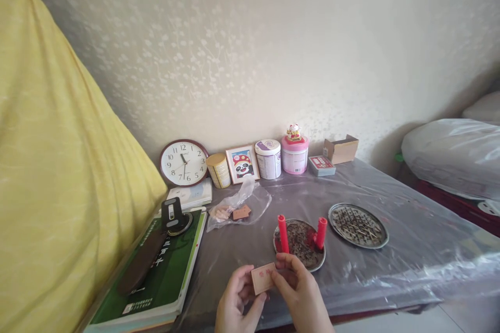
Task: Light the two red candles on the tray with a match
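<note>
Between my two hands is a small beige matchbox with red characters on its face. My left hand grips its left side, and the thumb and fingers of my right hand pinch its right edge. Just beyond, a round metal plate with dark residue bears two red candles, one on the left and one on the right. Neither shows a flame. To the right, another round plate holds several thin, dark-tipped sticks.
A clear plastic bag with small boxes lies left of the candles. Green book with a dark case sits at left. Along the wall stand a clock, a framed panda picture, tins and a cardboard box. Plastic sheeting covers the table.
</note>
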The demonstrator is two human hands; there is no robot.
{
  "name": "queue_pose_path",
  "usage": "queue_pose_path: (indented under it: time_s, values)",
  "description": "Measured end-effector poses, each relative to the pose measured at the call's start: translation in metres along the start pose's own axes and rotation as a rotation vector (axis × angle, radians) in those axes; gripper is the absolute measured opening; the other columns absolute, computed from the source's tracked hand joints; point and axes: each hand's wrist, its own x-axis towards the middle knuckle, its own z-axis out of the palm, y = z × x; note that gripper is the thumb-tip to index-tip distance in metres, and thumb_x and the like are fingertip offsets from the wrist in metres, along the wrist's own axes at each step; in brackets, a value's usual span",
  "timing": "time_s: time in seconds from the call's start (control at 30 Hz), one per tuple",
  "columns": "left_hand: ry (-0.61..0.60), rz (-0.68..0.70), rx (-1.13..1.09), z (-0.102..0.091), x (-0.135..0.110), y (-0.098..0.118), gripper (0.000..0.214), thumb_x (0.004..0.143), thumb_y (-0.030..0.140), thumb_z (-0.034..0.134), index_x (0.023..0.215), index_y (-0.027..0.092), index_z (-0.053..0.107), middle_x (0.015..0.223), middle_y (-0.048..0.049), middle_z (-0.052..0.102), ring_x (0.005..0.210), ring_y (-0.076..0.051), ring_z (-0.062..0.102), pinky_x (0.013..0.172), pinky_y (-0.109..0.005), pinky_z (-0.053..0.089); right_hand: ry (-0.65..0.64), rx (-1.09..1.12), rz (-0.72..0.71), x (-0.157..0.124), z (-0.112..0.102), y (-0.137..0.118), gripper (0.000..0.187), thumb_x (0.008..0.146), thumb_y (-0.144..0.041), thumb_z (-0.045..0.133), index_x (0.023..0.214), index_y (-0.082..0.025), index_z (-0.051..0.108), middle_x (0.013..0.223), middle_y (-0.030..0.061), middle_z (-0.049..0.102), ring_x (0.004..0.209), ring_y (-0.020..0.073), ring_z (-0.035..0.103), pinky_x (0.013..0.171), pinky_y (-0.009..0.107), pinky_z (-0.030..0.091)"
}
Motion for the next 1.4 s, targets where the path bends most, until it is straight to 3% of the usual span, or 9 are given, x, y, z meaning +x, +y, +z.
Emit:
queue_pose_path:
  time_s: [0.2, 0.57, 0.83, 1.0, 1.2, 1.4]
  values:
    - [-0.017, 0.099, 0.158, -0.004, -0.001, 0.000, 0.044, 0.072, 0.051, 0.069, 0.102, 0.021, 0.058, 0.093, -0.0122, 0.073, 0.083, -0.025, 0.070, 0.074, -0.032, 0.056, -0.046, -0.053, -0.004, 0.001, -0.002, 0.000, 0.037, 0.071, -0.037, 0.059, 0.100, -0.014, 0.056, 0.086, 0.0109, 0.069, 0.080, 0.0259, 0.068, 0.076, 0.038, 0.054]
    - [-0.071, 0.232, 0.407, -0.012, -0.002, -0.006, 0.030, 0.076, 0.038, 0.066, 0.102, 0.025, 0.061, 0.090, -0.0073, 0.073, 0.080, -0.022, 0.070, 0.073, -0.028, 0.055, -0.002, -0.326, -0.038, 0.003, -0.013, -0.001, 0.029, 0.082, -0.037, 0.050, 0.101, -0.016, 0.055, 0.077, 0.0045, 0.067, 0.073, 0.0221, 0.066, 0.070, 0.032, 0.050]
    - [-0.106, 0.279, 0.537, -0.014, -0.003, -0.006, 0.028, 0.077, 0.032, 0.062, 0.104, 0.023, 0.059, 0.092, -0.0066, 0.072, 0.082, -0.021, 0.069, 0.075, -0.029, 0.054, -0.012, -0.390, -0.049, 0.001, -0.013, -0.004, 0.025, 0.083, -0.033, 0.048, 0.101, -0.017, 0.056, 0.076, 0.0033, 0.067, 0.071, 0.0203, 0.066, 0.069, 0.031, 0.050]
    - [-0.127, 0.160, 0.442, -0.014, -0.001, 0.000, 0.030, 0.074, 0.026, 0.064, 0.103, 0.023, 0.057, 0.091, -0.0057, 0.072, 0.083, -0.020, 0.068, 0.076, -0.029, 0.053, -0.042, -0.374, -0.071, 0.000, -0.014, -0.010, 0.027, 0.085, -0.030, 0.048, 0.106, -0.015, 0.055, 0.082, 0.0051, 0.067, 0.076, 0.0198, 0.067, 0.072, 0.031, 0.052]
    - [-0.159, -0.060, 0.129, -0.015, 0.007, 0.006, 0.038, 0.070, 0.031, 0.074, 0.103, 0.019, 0.060, 0.097, -0.0111, 0.072, 0.088, -0.024, 0.067, 0.079, -0.034, 0.053, -0.261, -0.423, -0.253, -0.003, -0.017, -0.018, 0.055, 0.074, -0.011, 0.056, 0.128, -0.021, 0.049, 0.133, 0.0080, 0.050, 0.109, 0.0186, 0.059, 0.091, 0.030, 0.049]
    - [-0.194, -0.171, -0.001, -0.019, 0.010, 0.010, 0.043, 0.064, 0.039, 0.079, 0.100, 0.017, 0.068, 0.087, -0.0100, 0.073, 0.079, -0.023, 0.067, 0.071, -0.032, 0.053, -0.376, -0.624, -0.326, -0.003, -0.022, -0.025, 0.053, 0.072, -0.005, 0.058, 0.124, -0.017, 0.057, 0.124, 0.0084, 0.060, 0.112, 0.0192, 0.058, 0.097, 0.029, 0.044]
